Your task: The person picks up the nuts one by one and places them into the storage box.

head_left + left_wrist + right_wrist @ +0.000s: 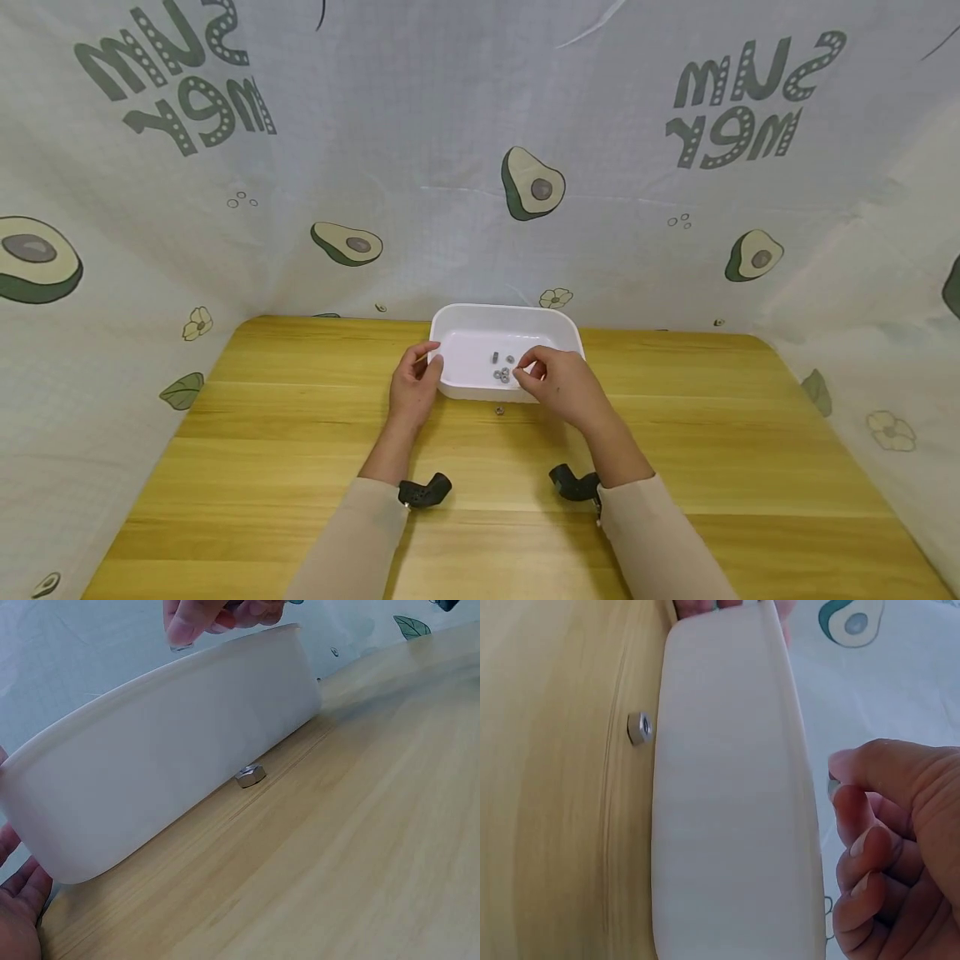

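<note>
A white plastic tray (465, 393) sits at the far edge of the wooden table. At its left end my left hand (414, 387) holds the wall, with thumb and forefinger at the rim. Over the tray's right side, my right hand (562, 385) pinches a small metal nut (833, 784) between thumb and forefinger. Several hex nuts (505, 379) lie on the tray floor below those fingertips. Another nut (250, 775) rests on the table just in front of the tray's near wall. The tray hides part of the left fingers in the left wrist view.
The table (300, 500) has a light wood grain. A pale curtain (450, 167) printed with avocados and letters hangs behind and along both sides of it. Black wrist devices (425, 491) sit near both sleeve cuffs.
</note>
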A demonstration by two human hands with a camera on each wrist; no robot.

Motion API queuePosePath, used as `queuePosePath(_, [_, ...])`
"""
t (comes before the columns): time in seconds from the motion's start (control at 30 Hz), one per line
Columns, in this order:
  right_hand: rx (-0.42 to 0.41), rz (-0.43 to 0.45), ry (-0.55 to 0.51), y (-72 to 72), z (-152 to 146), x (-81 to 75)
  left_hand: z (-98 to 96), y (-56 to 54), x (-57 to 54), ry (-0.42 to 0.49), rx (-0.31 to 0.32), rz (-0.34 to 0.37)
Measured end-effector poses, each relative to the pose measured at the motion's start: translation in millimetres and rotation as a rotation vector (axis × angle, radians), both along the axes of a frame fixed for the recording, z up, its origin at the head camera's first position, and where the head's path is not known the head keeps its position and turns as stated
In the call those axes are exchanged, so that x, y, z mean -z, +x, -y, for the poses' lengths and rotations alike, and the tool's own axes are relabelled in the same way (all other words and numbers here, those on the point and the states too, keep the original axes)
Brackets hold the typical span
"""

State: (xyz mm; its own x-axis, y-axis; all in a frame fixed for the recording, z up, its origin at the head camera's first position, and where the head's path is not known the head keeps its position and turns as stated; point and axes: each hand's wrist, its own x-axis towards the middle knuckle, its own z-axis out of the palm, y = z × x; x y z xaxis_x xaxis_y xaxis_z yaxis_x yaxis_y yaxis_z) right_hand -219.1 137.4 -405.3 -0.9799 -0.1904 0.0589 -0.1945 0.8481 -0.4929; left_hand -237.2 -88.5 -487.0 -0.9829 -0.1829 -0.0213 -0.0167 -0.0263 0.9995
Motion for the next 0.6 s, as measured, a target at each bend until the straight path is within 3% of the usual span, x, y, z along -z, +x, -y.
queuePosePath(0.6, [-0.02,0.042,0.106,-54.4,9.4,-5.3,2.0,-0.6,0.9,0.0,0.005,0.002])
